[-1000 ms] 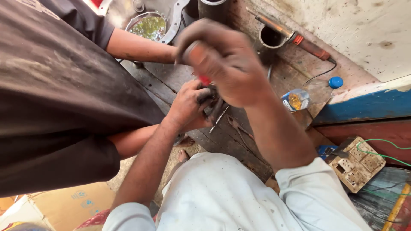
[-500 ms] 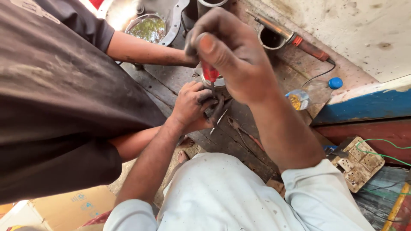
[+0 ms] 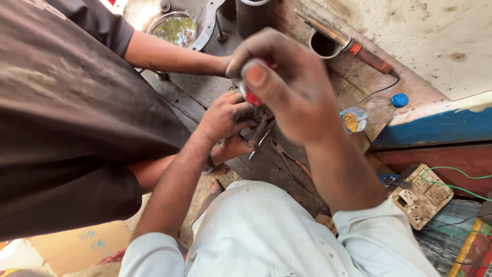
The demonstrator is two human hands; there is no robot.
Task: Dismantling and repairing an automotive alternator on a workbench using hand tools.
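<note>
Left side blocked by a co-worker's dark-shirted body (image 3: 66, 118) and forearm (image 3: 174, 56) reaching across the desk (image 3: 205, 92). Both hands crowd the middle: right hand (image 3: 287, 87) raised over left hand (image 3: 223, 118), little gap between. Far right, plastic bottle (image 3: 371, 113), soldering iron (image 3: 348, 46) and dark cup (image 3: 325, 45) line the wall. Free strip of planks below the bottle.

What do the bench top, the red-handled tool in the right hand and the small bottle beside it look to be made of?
Bench top: wood, going by the grey, worn planks with seams between them. Red-handled tool: the grip looks like glossy red plastic; its working end is hidden by the right hand. Small bottle: clear plastic, see-through, with a blue cap.
</note>
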